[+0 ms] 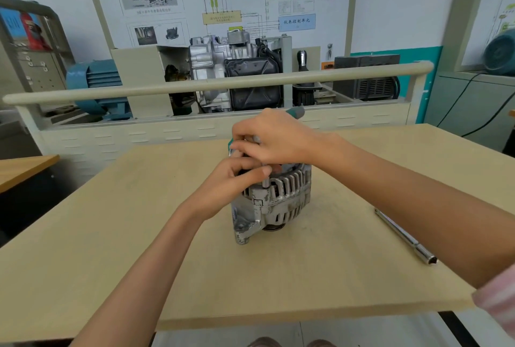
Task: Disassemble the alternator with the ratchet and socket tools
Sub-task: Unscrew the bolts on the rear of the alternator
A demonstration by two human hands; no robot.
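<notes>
Two bare forearms reach in from the near edge of a pale wooden table and meet over an alternator that stands near the table's middle, its slotted housing facing the near edge and right. The right hand, wrist bent and knuckles up, curls its fingers round a ratchet whose green handle end juts out past the knuckles toward the far edge. The left hand lies just below it on the alternator's top, thumb stretched along a slim metal socket that stands upright on the housing, fingers folded in against it in a pinch. The two hands touch or nearly touch; which, the view does not settle. Toward the right edge, well apart from the alternator, a long socket extension bar lies diagonally on the bare wood. A pink sleeve shows at the right forearm's near end.
</notes>
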